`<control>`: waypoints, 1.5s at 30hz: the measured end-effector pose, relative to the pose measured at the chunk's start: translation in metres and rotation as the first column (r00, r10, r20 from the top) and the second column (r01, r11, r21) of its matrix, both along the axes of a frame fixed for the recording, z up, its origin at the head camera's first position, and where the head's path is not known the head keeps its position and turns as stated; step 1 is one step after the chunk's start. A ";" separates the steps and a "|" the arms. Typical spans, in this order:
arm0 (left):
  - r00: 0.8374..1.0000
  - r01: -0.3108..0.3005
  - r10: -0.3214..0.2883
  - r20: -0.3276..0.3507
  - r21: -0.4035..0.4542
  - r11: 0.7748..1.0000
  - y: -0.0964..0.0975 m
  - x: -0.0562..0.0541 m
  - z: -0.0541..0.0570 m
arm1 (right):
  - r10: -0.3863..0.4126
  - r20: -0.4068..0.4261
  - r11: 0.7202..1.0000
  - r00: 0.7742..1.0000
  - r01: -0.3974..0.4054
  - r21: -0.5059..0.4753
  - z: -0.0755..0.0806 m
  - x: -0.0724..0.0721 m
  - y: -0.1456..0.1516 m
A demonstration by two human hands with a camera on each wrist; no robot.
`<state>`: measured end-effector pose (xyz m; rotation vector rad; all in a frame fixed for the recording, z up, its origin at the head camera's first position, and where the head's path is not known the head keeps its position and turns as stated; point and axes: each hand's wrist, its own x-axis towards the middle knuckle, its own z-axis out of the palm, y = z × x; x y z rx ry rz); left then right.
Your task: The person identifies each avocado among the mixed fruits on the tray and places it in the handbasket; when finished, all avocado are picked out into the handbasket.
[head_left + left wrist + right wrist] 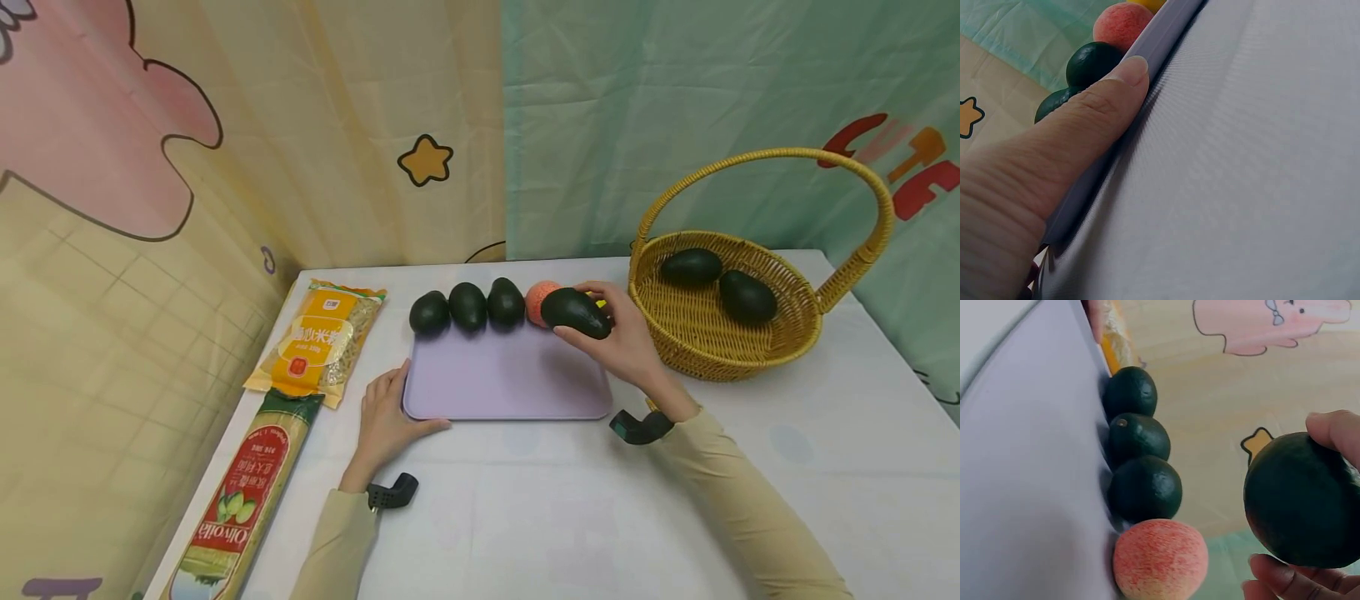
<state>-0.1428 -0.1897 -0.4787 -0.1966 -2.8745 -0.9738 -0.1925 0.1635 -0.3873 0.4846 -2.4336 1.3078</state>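
My right hand (618,333) grips a dark green avocado (573,312) between thumb and fingers, above the back right of a lilac tray (510,383). In the right wrist view the held avocado (1297,506) is apart from the row on the tray. That row, along the tray's back edge, has three avocados (468,307) and a pinkish peach (1160,559). A yellow thing (1147,3), mostly hidden, lies beyond the peach. At the tray's front left corner rests my left hand (386,421), its straight thumb along the front edge and its fingers beside the left edge.
A yellow wicker basket (720,367) with a tall handle stands at the right, with two avocados (747,297) inside. On the left lie an orange-yellow food bag (315,337) and a long pasta packet (243,492). Printed curtains (637,125) hang behind the white table (525,517).
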 end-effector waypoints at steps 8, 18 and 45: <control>1.000 -0.002 0.002 0.015 -0.005 1.000 0.001 0.001 -0.001 | -0.063 -0.067 0.992 0.996 0.055 -0.117 0.009 -0.001 0.017; 1.000 0.002 -0.002 0.027 -0.001 1.000 0.003 0.002 0.001 | -0.157 -0.050 0.959 0.986 0.140 -0.247 0.042 0.017 0.031; 1.000 0.000 0.000 0.019 -0.010 1.000 0.000 -0.001 0.000 | -0.372 0.164 0.922 0.914 0.385 -0.052 0.038 -0.001 0.124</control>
